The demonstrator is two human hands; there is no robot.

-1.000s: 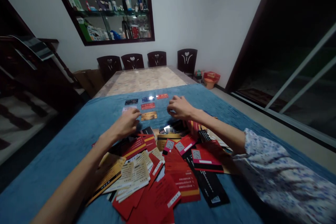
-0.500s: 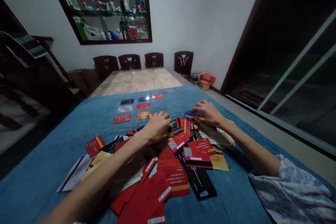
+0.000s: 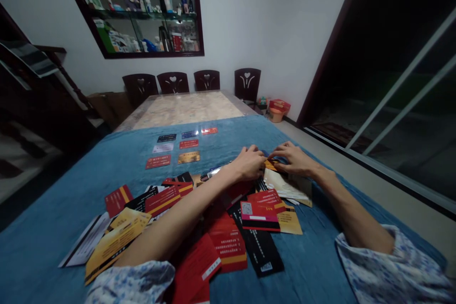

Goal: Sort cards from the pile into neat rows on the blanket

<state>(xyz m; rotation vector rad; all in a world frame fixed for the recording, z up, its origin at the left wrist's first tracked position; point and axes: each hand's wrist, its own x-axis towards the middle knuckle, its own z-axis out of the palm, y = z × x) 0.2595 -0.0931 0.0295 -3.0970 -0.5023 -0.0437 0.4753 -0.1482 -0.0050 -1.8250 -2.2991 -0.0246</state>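
Note:
A spread of cards lies on the blue cloth in front of me. My left hand (image 3: 251, 162) rests at the far right part of this pile, its fingers curled down and their tips mostly hidden. Close beside it, my right hand (image 3: 294, 159) has bent fingers and thumb closed about an orange-yellow card (image 3: 272, 165). Below the right hand lie cream-coloured papers (image 3: 285, 184). Nearer to me are a red card with a QR code (image 3: 260, 216), a long black card (image 3: 260, 251) and red card sleeves (image 3: 199, 263). My left forearm covers the middle of the pile.
Several bank-type cards stand apart in rows farther off, among them a gold card (image 3: 189, 157) and a red card (image 3: 158, 161). Gold-yellow cards (image 3: 117, 240) lie at the left. Beyond the blue cloth (image 3: 235, 128) is the bare stone tabletop (image 3: 188, 104), with chairs (image 3: 247, 84) behind.
My left hand has moved right, across the pile, and is now beside the right hand. The right hand has shifted slightly, and some cards under the left arm have moved.

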